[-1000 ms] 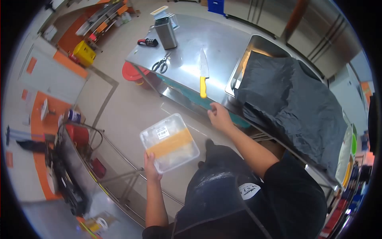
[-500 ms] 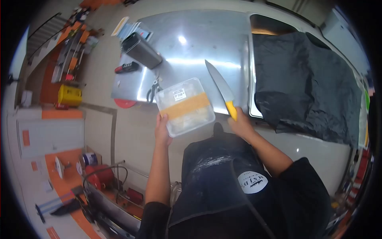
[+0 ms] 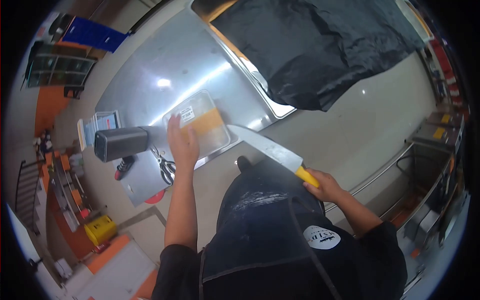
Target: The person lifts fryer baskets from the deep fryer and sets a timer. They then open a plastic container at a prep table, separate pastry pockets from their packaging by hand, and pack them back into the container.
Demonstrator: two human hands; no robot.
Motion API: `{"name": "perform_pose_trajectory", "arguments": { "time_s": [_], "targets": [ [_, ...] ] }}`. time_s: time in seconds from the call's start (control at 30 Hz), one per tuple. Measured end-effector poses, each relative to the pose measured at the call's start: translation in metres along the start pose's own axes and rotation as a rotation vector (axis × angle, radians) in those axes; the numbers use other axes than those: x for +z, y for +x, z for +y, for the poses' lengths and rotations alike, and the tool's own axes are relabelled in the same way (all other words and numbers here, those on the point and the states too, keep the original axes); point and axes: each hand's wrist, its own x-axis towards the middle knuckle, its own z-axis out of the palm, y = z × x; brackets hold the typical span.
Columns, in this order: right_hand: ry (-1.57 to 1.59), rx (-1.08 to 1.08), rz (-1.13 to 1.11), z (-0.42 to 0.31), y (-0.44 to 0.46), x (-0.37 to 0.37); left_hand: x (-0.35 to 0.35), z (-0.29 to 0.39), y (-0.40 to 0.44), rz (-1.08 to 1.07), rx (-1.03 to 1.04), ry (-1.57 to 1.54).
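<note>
My right hand [image 3: 324, 186] is wrapped round the yellow handle of a large kitchen knife [image 3: 270, 149]. Its blade points up and left, with the tip close to the right side of a clear plastic container [image 3: 204, 102]. That lidded container, with an orange band and a white label, lies on the metal table near its front edge. My left hand [image 3: 183, 145] is at the container's left side with fingers stretched out, partly covering it; whether they touch it I cannot tell. Left of this hand lie scissors [image 3: 164, 167].
On the metal table [image 3: 145, 62] a dark grey knife block [image 3: 121, 143] stands at the left, with a red-and-black tool [image 3: 124, 167] in front and a blue-and-white box [image 3: 102, 121] behind. Black plastic sheeting [image 3: 310, 47] covers the tray at the right.
The container has gone from my left hand down onto the table, and that hand has opened. The knife now points more to the left. My view has turned.
</note>
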Motion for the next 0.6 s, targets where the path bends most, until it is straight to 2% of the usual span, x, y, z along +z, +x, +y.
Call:
{"name": "perform_pose_trajectory", "arguments": {
  "time_s": [0.07, 0.2, 0.3, 0.4, 0.6],
  "targets": [
    [0.04, -0.008, 0.027, -0.005, 0.0, 0.029, 0.015, 0.011, 0.011, -0.117, 0.099, 0.032],
    [0.112, -0.03, 0.133, -0.003, 0.009, 0.065, 0.04, 0.008, 0.009, -0.226, 0.071, 0.206],
    [0.115, -0.064, 0.2, 0.002, 0.021, 0.084, 0.044, 0.008, 0.009, -0.221, 0.091, 0.211],
    [0.126, -0.085, 0.327, -0.023, 0.062, 0.102, 0.044, 0.01, 0.009, -0.233, 0.103, 0.198],
    [0.138, 0.024, 0.342, -0.068, 0.141, 0.11, 0.043, 0.009, 0.009, -0.219, 0.112, 0.179]
  ]
}}
